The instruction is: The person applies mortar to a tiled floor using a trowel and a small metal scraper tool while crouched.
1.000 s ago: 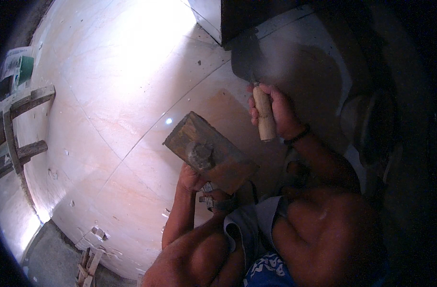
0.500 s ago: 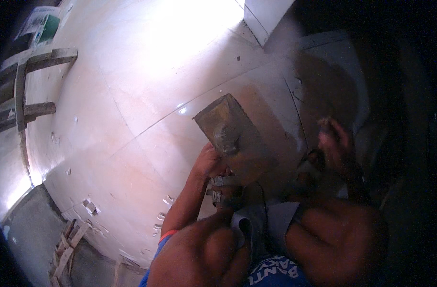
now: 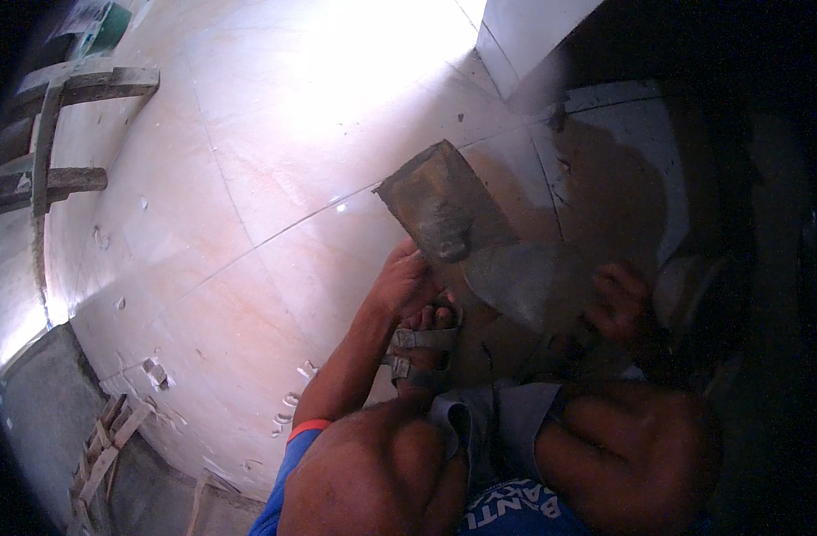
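My left hand grips a rough rectangular mortar board from beneath, in the middle of the view. A small grey lump of mortar sits on the board. My right hand, in shadow at the right, is closed on a trowel, whose broad grey blade points left and reaches the board's lower right corner; I cannot tell whether it touches the mortar. My sandalled left foot is below the board, between my bare knees.
Cream floor tiles surround me, with scattered bits of debris. A white tiled corner rises ahead. A wooden frame and a green container stand at the left, wood scraps at lower left. The right side is dark.
The trowel has swung from upper right, blade forward, down to beside the board with its blade leftward. The board has moved up and right in the view. The scene has shifted as my head turned.
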A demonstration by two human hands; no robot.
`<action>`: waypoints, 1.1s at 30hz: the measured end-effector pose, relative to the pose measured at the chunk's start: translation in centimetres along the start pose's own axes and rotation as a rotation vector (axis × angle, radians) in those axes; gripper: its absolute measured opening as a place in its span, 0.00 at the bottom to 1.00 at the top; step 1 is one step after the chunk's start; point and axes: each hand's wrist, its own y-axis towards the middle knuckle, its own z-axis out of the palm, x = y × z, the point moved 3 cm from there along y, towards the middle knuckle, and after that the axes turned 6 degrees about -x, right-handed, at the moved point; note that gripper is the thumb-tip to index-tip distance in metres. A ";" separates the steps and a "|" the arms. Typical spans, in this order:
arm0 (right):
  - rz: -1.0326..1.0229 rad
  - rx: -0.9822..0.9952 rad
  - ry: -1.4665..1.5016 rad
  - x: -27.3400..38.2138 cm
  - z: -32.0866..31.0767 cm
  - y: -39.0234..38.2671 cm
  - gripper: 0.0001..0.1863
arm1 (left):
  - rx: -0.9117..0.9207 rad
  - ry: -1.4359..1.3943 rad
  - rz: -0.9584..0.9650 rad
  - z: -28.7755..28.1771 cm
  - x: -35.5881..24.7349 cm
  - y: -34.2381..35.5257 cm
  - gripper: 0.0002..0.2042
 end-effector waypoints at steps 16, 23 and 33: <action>0.133 -0.213 0.114 -1.0 3.3 -0.8 0.23 | 0.094 0.112 -0.023 1.5 1.0 0.9 0.14; 0.503 -0.252 0.110 -3.2 1.9 -1.6 0.16 | -0.140 0.098 -0.037 0.8 2.2 1.0 0.13; 0.617 -0.405 -0.052 -8.5 0.3 -0.3 0.13 | -0.169 0.011 -0.102 -0.4 3.3 0.6 0.13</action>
